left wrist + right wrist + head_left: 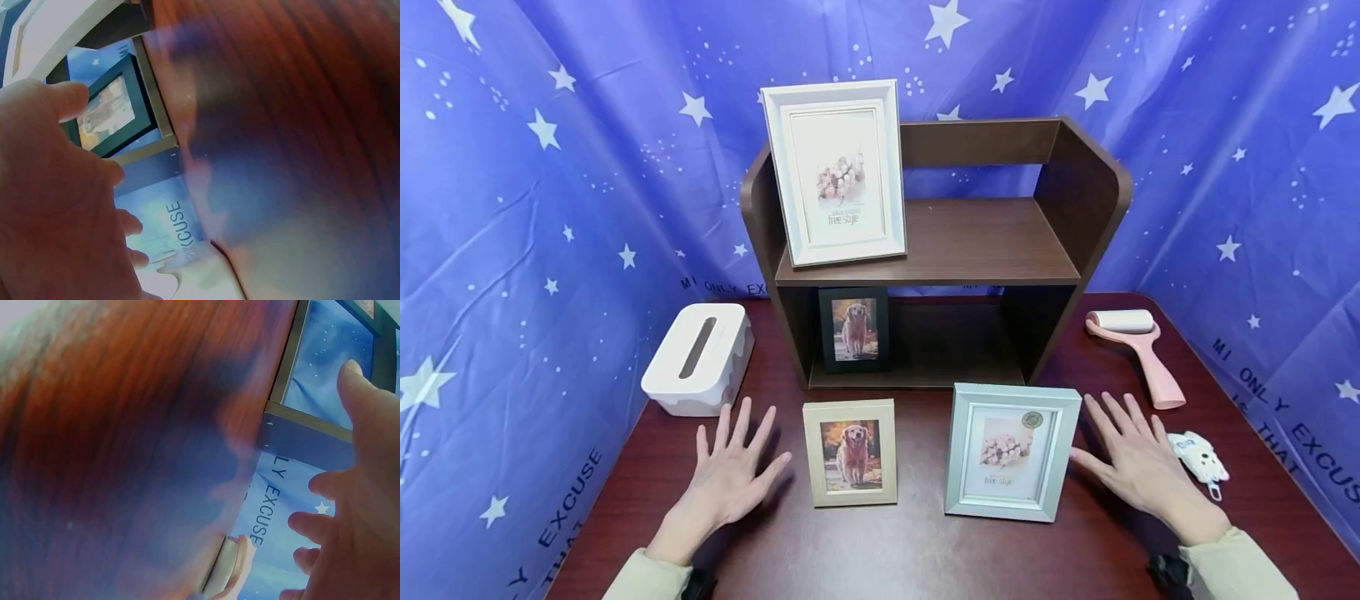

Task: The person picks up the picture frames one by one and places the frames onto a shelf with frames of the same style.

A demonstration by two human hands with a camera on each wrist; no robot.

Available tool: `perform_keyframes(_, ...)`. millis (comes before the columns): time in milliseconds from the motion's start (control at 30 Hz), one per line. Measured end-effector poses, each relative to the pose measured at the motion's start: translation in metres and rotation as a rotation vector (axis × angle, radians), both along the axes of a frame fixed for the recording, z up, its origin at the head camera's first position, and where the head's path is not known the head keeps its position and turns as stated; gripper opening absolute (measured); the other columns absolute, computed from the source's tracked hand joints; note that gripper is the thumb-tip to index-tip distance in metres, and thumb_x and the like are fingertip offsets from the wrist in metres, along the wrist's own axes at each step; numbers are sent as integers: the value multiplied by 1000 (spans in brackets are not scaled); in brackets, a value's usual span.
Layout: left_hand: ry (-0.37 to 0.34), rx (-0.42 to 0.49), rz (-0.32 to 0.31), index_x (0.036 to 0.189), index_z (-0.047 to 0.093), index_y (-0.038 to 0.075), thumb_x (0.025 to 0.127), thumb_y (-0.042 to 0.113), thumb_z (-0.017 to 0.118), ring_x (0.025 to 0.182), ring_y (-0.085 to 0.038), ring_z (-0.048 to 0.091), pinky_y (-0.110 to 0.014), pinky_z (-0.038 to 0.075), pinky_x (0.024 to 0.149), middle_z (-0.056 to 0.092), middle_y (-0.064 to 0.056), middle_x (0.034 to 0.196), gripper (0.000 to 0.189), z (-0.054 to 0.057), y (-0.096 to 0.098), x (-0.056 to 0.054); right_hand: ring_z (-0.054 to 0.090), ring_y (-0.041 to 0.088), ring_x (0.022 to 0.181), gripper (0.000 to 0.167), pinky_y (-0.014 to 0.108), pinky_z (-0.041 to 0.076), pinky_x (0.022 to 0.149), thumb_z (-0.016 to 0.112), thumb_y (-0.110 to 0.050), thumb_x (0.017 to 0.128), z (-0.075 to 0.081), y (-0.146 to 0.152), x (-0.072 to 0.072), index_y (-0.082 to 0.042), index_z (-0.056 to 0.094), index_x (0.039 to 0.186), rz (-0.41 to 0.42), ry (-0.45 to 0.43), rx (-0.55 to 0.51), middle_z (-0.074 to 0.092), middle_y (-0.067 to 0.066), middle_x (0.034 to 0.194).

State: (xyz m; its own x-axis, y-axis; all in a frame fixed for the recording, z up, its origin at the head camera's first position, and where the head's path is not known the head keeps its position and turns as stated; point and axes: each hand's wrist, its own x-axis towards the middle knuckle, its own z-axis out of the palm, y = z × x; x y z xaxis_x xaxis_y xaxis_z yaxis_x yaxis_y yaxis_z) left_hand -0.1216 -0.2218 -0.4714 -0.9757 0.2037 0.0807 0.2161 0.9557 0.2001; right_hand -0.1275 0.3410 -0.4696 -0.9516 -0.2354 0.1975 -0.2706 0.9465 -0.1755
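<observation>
My left hand is spread palm down over the table, holding nothing. It lies between a white tissue box and a small cream photo frame with a dog picture. The right hand, also spread and holding nothing, has its thumb beside the edge of a pale green photo frame. On the brown shelf's upper board a large white photo frame stands at the left. Below it, a dark green photo frame stands in the lower compartment, also visible in the left wrist view.
To the right of the shelf lies a pink-handled lint roller. A white dog-shaped keychain sits just right of my right hand. Blue star-patterned cloth surrounds the reddish-brown table at the back and sides.
</observation>
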Motion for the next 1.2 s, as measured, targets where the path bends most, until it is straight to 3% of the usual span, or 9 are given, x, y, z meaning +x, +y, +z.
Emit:
perform_keyframes(167, 18, 46, -8, 151, 28, 12, 97, 55, 40, 139, -45, 3, -68, 5, 100, 11, -23, 155, 71, 2, -1, -4, 29, 51, 128, 82, 64, 25, 96, 67, -46, 86, 3, 1, -3, 4, 35, 143, 49, 63, -71, 40, 33, 135)
perform_keyframes(333, 28, 102, -15, 151, 26, 10, 100, 51, 34, 138, -46, 7, -66, 14, 101, 15, -26, 153, 66, 3, 0, -8, 45, 48, 115, 78, 59, 35, 89, 74, -36, 83, 7, -1, -6, 2, 39, 141, 82, 139, -127, 48, 30, 128)
perform_keyframes(700, 71, 259, -49, 149, 26, 0, 101, 45, 41, 136, -48, 16, -56, 17, 106, 15, -32, 150, 67, 20, 9, -18, 53, 41, 110, 53, 55, 39, 85, 71, -28, 87, 17, -8, -2, 4, 54, 126, 102, 88, -220, 58, 22, 120)
perform_keyframes(1000, -23, 404, -9, 148, 25, -1, 101, 44, 40, 139, -37, 19, -54, 21, 106, 22, -24, 152, 67, 40, 16, -35, 56, 39, 107, 45, 52, 41, 83, 65, -26, 92, 18, -9, 2, 3, 55, 124, 91, 70, -235, 60, 20, 119)
perform_keyframes(1200, -36, 466, -15, 149, 24, -1, 102, 45, 37, 140, -32, 17, -52, 18, 108, 23, -19, 153, 67, 53, 18, -44, 57, 38, 105, 38, 52, 41, 82, 64, -21, 93, 18, -7, 4, 0, 57, 124, 88, 80, -258, 62, 19, 117)
